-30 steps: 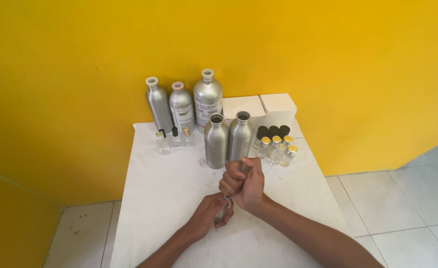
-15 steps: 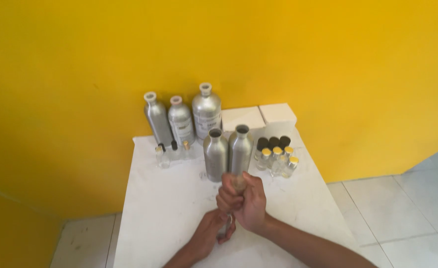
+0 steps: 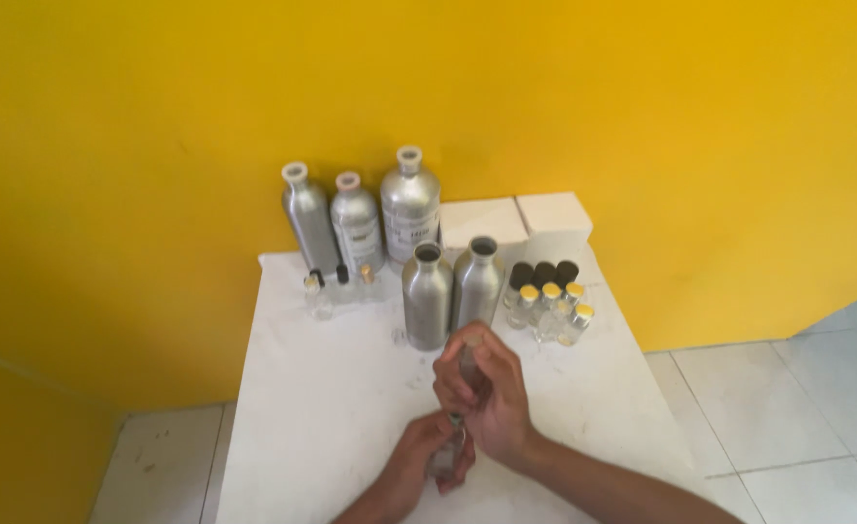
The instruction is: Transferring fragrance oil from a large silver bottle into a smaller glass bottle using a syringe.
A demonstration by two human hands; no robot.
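Head view: both hands work close together near the front edge of the white table [image 3: 292, 427]. The left hand [image 3: 419, 471] is wrapped around a small clear glass bottle [image 3: 445, 456] standing on the tabletop, fingers closed on its body. The right hand [image 3: 486, 398] sits just above it, fingers curled tight around a slim tube-like piece [image 3: 467, 361] held upright over the bottle's mouth; what that piece is cannot be told.

Behind the hands, toward the middle of the table, stand two open aluminium bottles [image 3: 452, 291] side by side. Three taller capped aluminium bottles [image 3: 360, 218] line the back edge against the yellow wall [image 3: 157, 146], with a few tiny vials [image 3: 336, 286] in front of them. Two white boxes [image 3: 516, 221] sit at the back right corner, and a cluster of small yellow- and black-capped vials [image 3: 547, 301] is just in front of them.

Compared with half a second ago, the right hand has lifted slightly and the slim piece now shows above its knuckles; the left hand has stayed on the bottle.
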